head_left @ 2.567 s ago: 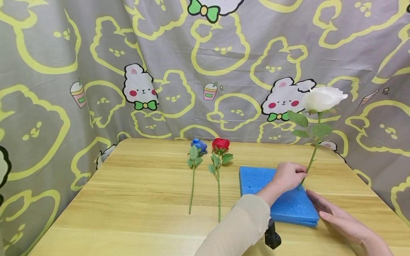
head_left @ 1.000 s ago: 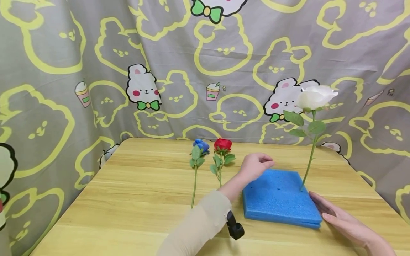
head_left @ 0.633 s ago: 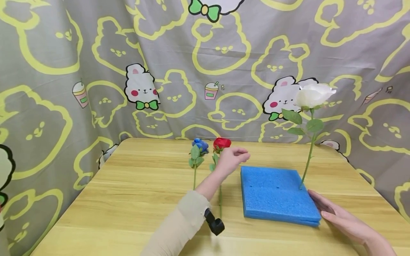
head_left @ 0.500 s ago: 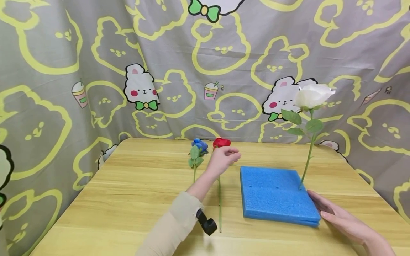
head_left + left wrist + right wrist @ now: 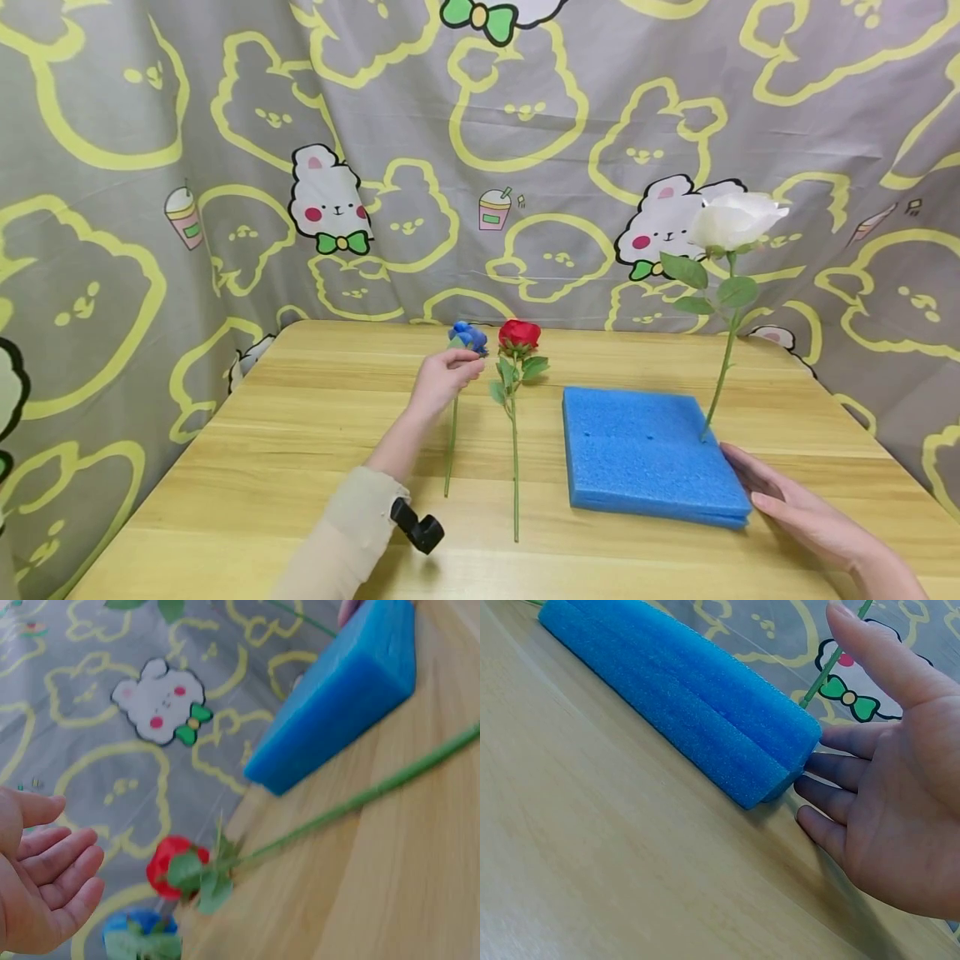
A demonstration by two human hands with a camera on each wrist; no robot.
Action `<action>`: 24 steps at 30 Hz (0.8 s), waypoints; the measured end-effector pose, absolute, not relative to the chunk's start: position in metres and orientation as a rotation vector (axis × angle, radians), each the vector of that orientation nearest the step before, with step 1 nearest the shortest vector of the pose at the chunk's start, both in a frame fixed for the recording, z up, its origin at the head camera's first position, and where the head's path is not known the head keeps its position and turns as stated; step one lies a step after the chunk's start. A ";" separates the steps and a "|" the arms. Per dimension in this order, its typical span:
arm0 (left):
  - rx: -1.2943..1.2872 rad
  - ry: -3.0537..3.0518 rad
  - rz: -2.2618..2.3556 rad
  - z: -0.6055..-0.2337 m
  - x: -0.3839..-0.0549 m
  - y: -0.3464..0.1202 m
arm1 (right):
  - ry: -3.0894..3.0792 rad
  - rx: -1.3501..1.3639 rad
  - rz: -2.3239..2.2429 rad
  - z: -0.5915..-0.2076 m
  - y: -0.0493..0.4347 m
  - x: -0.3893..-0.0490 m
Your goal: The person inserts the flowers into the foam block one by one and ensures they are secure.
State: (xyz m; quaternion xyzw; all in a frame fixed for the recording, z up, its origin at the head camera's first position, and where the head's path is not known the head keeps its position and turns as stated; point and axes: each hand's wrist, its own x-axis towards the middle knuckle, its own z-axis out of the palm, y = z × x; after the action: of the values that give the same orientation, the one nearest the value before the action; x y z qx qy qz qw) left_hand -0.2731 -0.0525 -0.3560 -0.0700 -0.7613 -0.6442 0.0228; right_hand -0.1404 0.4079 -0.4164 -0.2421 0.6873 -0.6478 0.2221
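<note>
From over here I see the left hand (image 5: 442, 382) has left the white rose's stem and come across to the blue rose (image 5: 469, 337), whose bloom sits at its one o'clock. That grip is loose and half spread, holding nothing; whether it brushes the leaves I can't tell. At the blue rose's three o'clock, the red rose (image 5: 519, 336) lies on the table (image 5: 300, 433), passed over. Further along, the blue foam block (image 5: 637, 458) now bears the white rose (image 5: 737, 221) unaided near its two o'clock edge, leaning toward one: one stem planted, two lying down. The right hand (image 5: 810, 517), fingers extended, stays against the foam's four o'clock side.
</note>
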 end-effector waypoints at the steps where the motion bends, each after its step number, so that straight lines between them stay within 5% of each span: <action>1: -0.199 -2.358 -1.993 -0.358 -0.273 -0.057 | 1.891 -0.666 -1.792 -0.416 0.408 -0.141; 24: -0.052 -2.488 -1.976 -0.405 -0.262 -0.092 | 1.870 -0.627 -1.799 -0.417 0.408 -0.142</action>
State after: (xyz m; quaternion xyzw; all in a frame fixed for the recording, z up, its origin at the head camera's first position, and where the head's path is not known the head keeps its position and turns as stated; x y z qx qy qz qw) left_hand -0.2622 -0.0920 -0.4052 -0.0163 -0.7828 -0.6218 -0.0178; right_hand -0.1416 0.4079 -0.4165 -0.2285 0.6811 -0.6552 0.2338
